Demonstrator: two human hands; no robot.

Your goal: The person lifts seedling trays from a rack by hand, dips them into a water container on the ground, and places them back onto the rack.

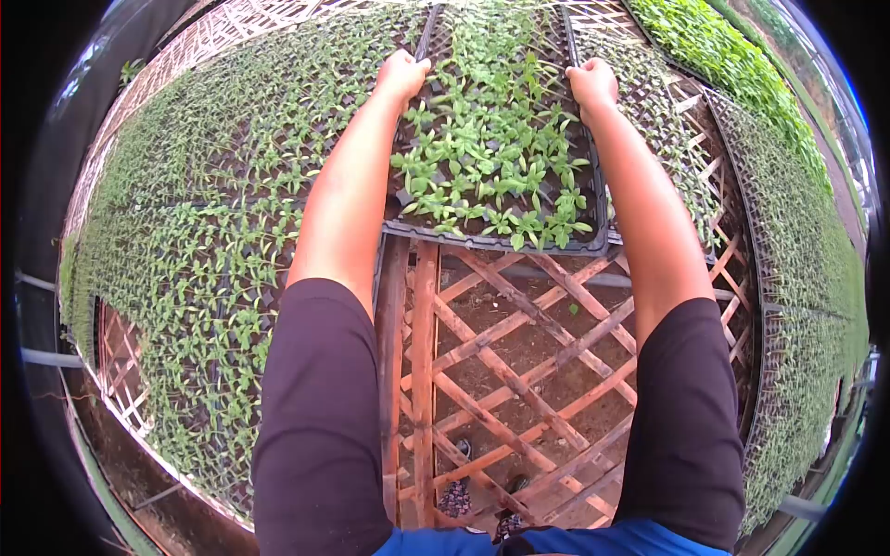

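Both arms reach forward to a black seedling tray full of small green seedlings. My left hand is closed around the tray's left rim, thumb toward the plants. On the opposite side, my right hand grips the right rim with curled fingers. The tray's near edge overlaps the wooden lattice in this view. Its far end runs to the top of the picture.
More trays of seedlings cover the left side, and others stand at the right. Brighter green plants grow at the upper right. Below the lattice, brown soil and feet show. Metal poles edge the left side.
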